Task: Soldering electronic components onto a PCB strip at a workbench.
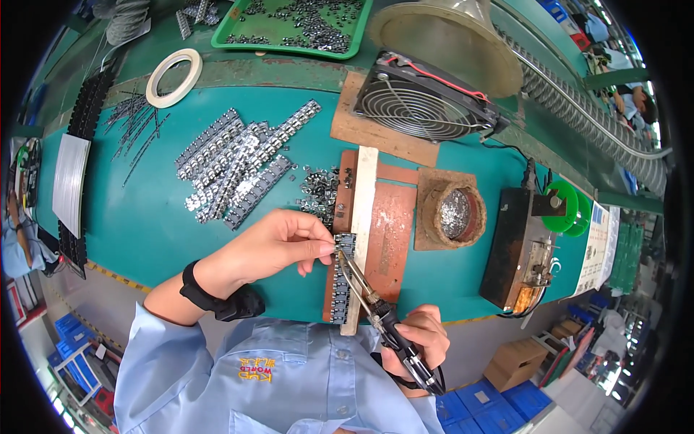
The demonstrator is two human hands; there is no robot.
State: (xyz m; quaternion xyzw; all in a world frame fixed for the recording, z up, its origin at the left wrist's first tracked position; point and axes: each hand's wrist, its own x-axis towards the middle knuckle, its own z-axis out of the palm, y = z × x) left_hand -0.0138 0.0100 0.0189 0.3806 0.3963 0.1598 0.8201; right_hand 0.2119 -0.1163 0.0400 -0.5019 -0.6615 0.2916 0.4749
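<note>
My right hand grips a soldering iron by its dark handle. The iron's tip points up and left, down at a row of small dark circuit boards along a pale wooden bar. My left hand pinches thumb and finger together at the upper part of that row, close to the tip. Whatever lies between those fingertips is too small to make out. Loose small metal parts are heaped beyond my left hand. Several metallic component strips lie stacked farther left.
A round pot of solder-like metal bits stands right of the reddish board. Behind it are a black fan and a funnel-shaped hood. A green tray, a tape roll and a black box with a green spool surround the mat.
</note>
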